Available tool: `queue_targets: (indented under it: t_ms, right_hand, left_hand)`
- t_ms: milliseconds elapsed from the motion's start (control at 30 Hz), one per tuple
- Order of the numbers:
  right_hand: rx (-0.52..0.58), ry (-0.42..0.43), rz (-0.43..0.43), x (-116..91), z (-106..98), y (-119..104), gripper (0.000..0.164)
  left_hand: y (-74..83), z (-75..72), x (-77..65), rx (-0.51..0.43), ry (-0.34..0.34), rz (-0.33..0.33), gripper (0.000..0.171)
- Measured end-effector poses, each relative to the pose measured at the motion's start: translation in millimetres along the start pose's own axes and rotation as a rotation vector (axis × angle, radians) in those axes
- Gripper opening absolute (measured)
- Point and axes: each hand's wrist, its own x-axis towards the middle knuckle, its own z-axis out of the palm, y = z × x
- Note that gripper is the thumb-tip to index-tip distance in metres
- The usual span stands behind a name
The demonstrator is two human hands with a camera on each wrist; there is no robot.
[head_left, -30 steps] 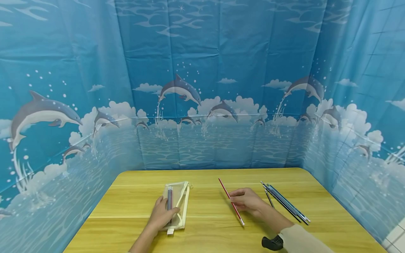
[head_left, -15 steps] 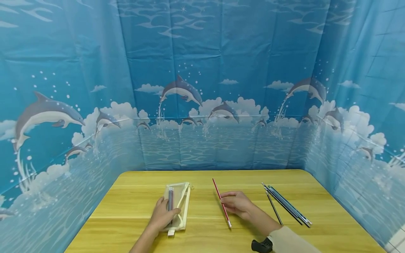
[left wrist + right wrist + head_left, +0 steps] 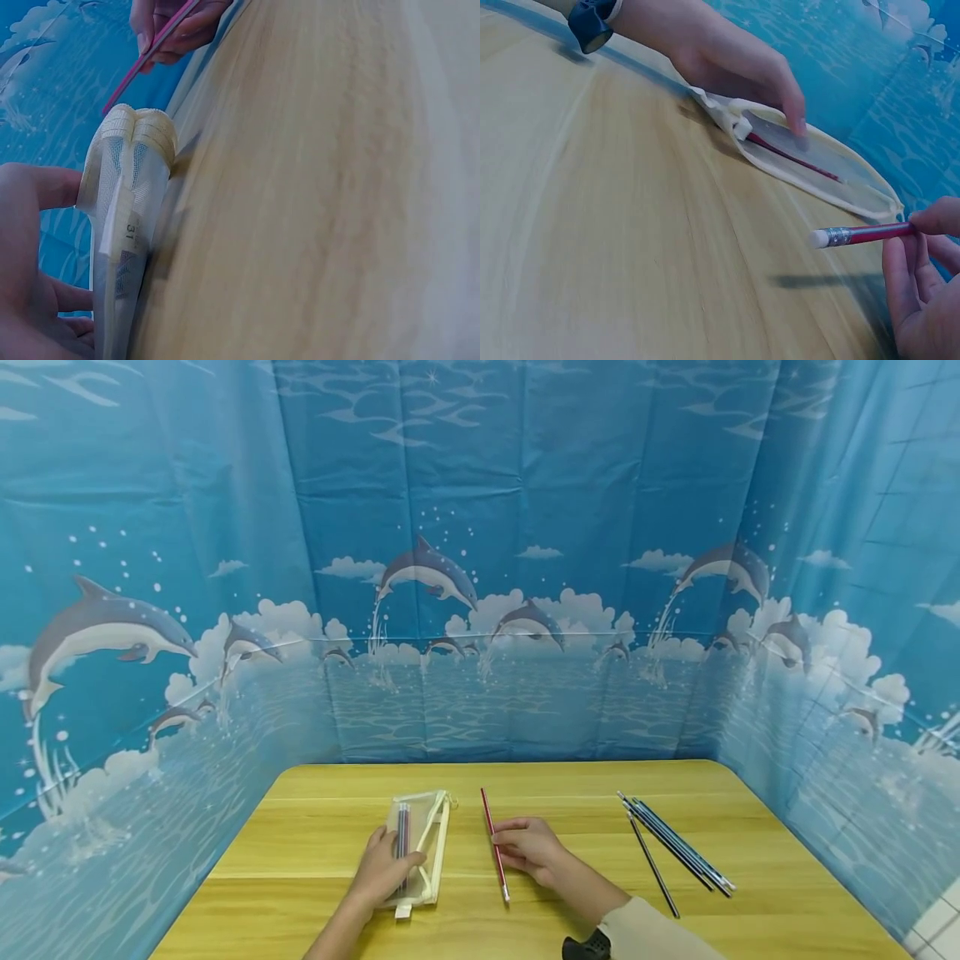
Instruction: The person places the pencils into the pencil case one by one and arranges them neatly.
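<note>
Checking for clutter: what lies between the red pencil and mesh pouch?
Only bare tabletop shows between the red pencil and the mesh pouch in the head view.

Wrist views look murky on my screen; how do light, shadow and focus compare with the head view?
Right wrist view: dim, bluish cast, soft shadow on the table below the red pencil; left wrist view: dim too, tabletop grain soft, darker shading beside the pouch; head view: much brighter, the table strong yellow rather than pale tan.

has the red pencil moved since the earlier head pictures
Yes. Judged against the wooden table, the red pencil, held in the right hand, has moved left, closer to the mesh pouch.
</note>
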Motion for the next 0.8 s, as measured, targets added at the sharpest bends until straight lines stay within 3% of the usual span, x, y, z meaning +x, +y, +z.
queue_targets:
  t_ms: [800]
  right_hand:
    - [-0.091, 0.028, -0.011, 4.4, 60.3, 1.4, 0.021]
  left_hand:
    - [-2.1, 1.2, 0.0, -0.019, 0.032, 0.017, 0.086]
